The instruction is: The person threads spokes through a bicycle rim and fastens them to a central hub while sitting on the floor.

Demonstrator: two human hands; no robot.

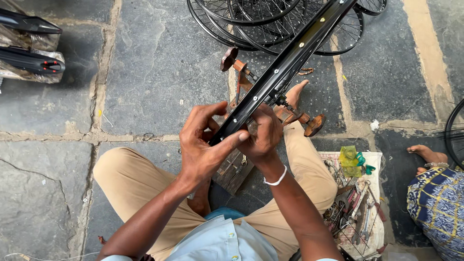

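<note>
While both hands grip rim [285, 67], tools [355, 208] on cloth [374, 159]

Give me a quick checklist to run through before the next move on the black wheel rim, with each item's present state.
1. Left hand on the black wheel rim: ok, thumb lies along the rim's lower end.
2. Right hand on the rim: ok, fingers curl around it beside the left hand.
3. Rim seated in the wooden stand: cannot tell, the hands hide the contact.
4. Person's bare foot apart from the rim: cannot tell, it lies right beside the rim near the stand.
5. Hand tools within reach: ok, heaped on a cloth at the right knee.
6. Another person's foot out of the way: ok, far to the right.
</note>
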